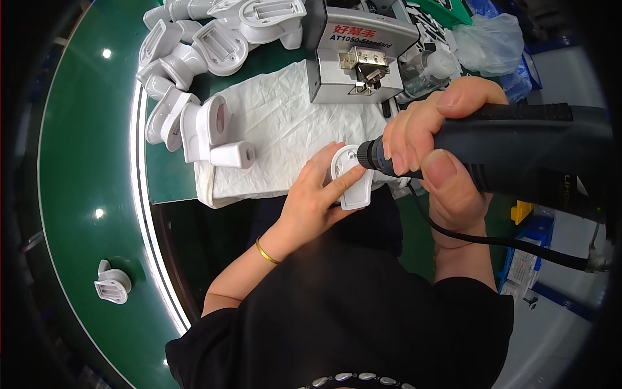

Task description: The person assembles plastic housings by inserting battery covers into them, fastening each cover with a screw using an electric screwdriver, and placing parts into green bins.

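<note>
A white plastic housing is held by my left hand near the front edge of the cloth, fingers behind it and thumb across its face. My right hand is wrapped round a black electric screwdriver, which lies almost level with its cable hanging below. The screwdriver's tip points left into the upper part of the housing; whether a screw sits there is too small to tell. Left of my hands, a white housing assembly rests on the white cloth.
Behind the cloth stands a grey screw-feeder machine. Several white housings are heaped at the back left. One small white part lies on the green conveyor belt. Clear plastic bags and a bottle fill the back right.
</note>
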{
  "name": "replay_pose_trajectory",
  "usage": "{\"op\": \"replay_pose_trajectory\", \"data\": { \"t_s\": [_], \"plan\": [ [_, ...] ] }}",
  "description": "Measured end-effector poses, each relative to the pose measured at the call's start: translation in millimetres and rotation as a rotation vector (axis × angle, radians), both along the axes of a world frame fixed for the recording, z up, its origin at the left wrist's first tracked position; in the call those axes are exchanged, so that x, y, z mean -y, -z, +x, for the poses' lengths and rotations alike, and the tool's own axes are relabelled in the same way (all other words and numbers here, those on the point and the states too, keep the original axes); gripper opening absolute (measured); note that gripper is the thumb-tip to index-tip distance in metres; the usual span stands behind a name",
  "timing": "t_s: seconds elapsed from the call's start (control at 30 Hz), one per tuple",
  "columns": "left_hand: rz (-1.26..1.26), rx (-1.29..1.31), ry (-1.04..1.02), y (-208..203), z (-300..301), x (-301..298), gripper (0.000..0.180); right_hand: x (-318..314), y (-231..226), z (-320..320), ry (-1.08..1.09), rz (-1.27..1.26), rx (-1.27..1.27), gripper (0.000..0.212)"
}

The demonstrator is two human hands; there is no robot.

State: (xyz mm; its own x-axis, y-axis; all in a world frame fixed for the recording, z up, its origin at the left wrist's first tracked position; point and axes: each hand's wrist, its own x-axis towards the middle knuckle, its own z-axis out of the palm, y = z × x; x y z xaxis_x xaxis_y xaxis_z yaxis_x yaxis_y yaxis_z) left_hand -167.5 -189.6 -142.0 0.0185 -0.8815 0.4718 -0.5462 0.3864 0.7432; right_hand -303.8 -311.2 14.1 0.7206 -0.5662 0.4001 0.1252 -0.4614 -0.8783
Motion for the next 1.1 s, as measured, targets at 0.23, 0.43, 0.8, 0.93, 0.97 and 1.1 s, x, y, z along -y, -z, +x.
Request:
{"op": "replay_pose_trajectory", "data": {
  "t_s": [0.23, 0.43, 0.8, 0.93, 0.97, 1.1],
  "plan": [
    [-0.006, -0.002, 0.011, 2, 1, 1, 0.068, -4, 6, 7, 0.019, 0.027, 0.048, 0.042],
    [-0.011, 0.003, 0.012, 2, 1, 0, 0.069, -4, 9, 10, 0.026, -0.018, 0.030, 0.041],
    [0.030, 0.011, 0.027, 3, 3, -1, 0.069, -8, 10, 12, 0.065, -0.019, 0.024, 0.030],
    [0.047, -0.010, 0.032, 5, -1, -2, 0.070, -9, 14, 16, 0.105, 0.068, 0.120, 0.016],
    [0.049, -0.014, 0.017, 5, -2, -2, 0.071, -9, 15, 16, 0.113, 0.089, 0.147, 0.012],
    [-0.003, 0.001, -0.008, 5, -4, -1, 0.071, 13, 25, 0, 0.054, 0.218, 0.455, 0.040]
  ]
}}
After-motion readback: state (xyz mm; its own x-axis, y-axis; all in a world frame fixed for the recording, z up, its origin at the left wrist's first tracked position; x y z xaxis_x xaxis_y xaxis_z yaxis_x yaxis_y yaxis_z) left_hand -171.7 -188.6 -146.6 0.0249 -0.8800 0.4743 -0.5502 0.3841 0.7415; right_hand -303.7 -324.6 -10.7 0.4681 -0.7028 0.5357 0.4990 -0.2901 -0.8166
